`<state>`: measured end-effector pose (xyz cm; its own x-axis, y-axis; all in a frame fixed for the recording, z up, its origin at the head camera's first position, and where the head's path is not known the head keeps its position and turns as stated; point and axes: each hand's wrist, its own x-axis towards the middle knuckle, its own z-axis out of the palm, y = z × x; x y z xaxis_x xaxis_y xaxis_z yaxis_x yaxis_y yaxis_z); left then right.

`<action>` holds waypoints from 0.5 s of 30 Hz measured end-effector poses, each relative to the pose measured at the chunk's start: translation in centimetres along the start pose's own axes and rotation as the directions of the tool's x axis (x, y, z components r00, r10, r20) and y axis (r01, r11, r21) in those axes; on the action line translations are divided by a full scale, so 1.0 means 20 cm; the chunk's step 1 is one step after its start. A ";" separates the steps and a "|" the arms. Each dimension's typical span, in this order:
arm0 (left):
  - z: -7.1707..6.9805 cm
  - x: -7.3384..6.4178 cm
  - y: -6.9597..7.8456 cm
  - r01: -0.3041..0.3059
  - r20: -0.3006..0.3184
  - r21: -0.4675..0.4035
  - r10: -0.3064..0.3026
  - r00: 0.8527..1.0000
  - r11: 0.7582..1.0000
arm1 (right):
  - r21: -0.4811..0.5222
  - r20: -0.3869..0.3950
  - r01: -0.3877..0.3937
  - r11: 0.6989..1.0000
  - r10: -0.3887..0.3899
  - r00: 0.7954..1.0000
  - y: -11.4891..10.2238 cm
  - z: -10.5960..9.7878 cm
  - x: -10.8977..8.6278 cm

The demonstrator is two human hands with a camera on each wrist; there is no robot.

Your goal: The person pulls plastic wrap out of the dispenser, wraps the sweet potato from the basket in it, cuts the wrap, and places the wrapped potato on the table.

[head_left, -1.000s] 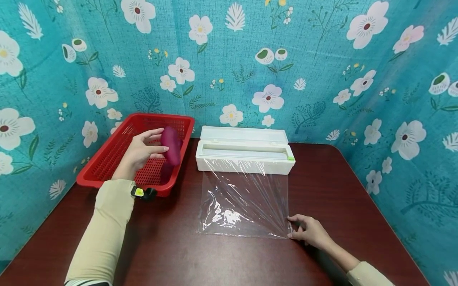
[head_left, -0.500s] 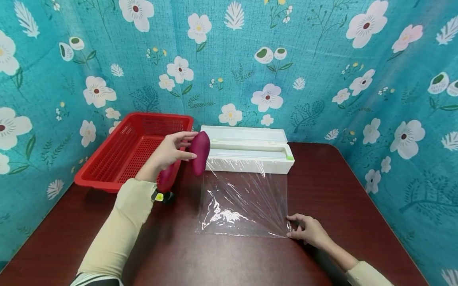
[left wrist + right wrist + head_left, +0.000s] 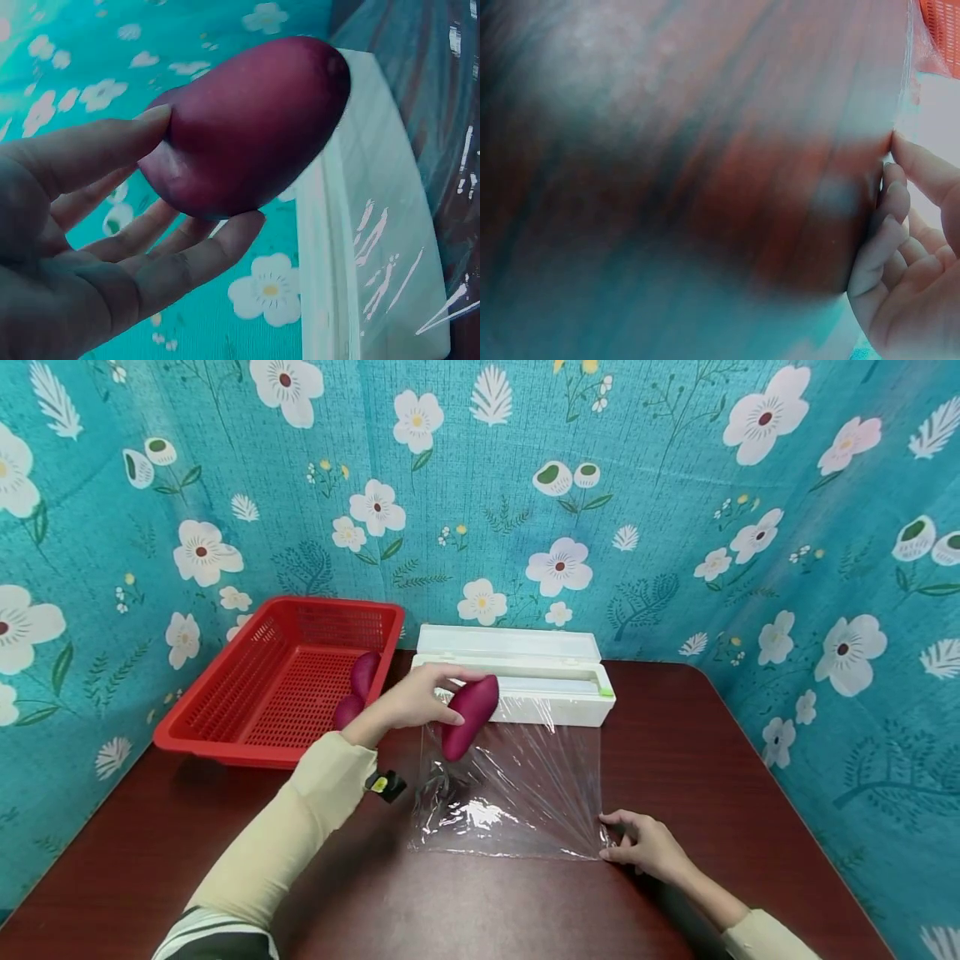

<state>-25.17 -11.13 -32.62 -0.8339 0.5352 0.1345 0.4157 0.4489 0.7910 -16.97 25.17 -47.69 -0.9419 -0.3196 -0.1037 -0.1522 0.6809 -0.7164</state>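
My left hand [image 3: 422, 697] holds a smooth purple-red sweet potato [image 3: 471, 717] between thumb and fingers, over the left part of a pulled-out sheet of plastic wrap [image 3: 517, 785]. In the left wrist view the thumb presses one side of the sweet potato [image 3: 255, 127] and fingertips support it from below. My right hand [image 3: 647, 845] pinches the near right corner of the wrap at the table. The right wrist view shows the right hand [image 3: 911, 262] at the sheet's edge. The wrap comes out of a white dispenser box [image 3: 525, 710] whose lid stands open.
A red plastic basket [image 3: 217, 727] stands at the left, with more sweet potatoes [image 3: 364, 673] along its right side, partly behind the left wrist. The dark wooden table [image 3: 495, 910] meets a teal floral curtain [image 3: 660, 485] behind the box.
My left hand has carried the sweet potato rightward out of the basket to a place over the plastic wrap. My right hand stays at the wrap's corner.
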 end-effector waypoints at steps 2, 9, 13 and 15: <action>0.04 0.02 0.01 -0.029 0.053 0.059 0.026 0.998 0.998 | -0.002 -0.001 -0.001 1.000 0.001 1.000 0.00 0.00 0.00; 0.18 0.08 0.01 -0.075 0.267 0.086 0.050 0.962 0.993 | -0.004 -0.005 0.005 1.000 -0.005 1.000 0.00 0.00 0.00; 0.24 0.10 -0.02 -0.070 0.379 0.040 0.049 0.924 0.997 | 0.003 -0.003 0.002 1.000 -0.002 1.000 0.00 0.00 0.00; 0.26 0.12 -0.04 -0.077 0.427 -0.003 0.071 0.901 0.997 | 0.004 -0.003 0.004 1.000 -0.004 1.000 0.00 0.00 0.00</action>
<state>-25.63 -6.44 -36.04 -0.5669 0.8201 -0.0778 0.4776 0.4042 0.7801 -16.95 25.06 -47.68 -0.9421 -0.3204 -0.0991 -0.1546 0.6771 -0.7194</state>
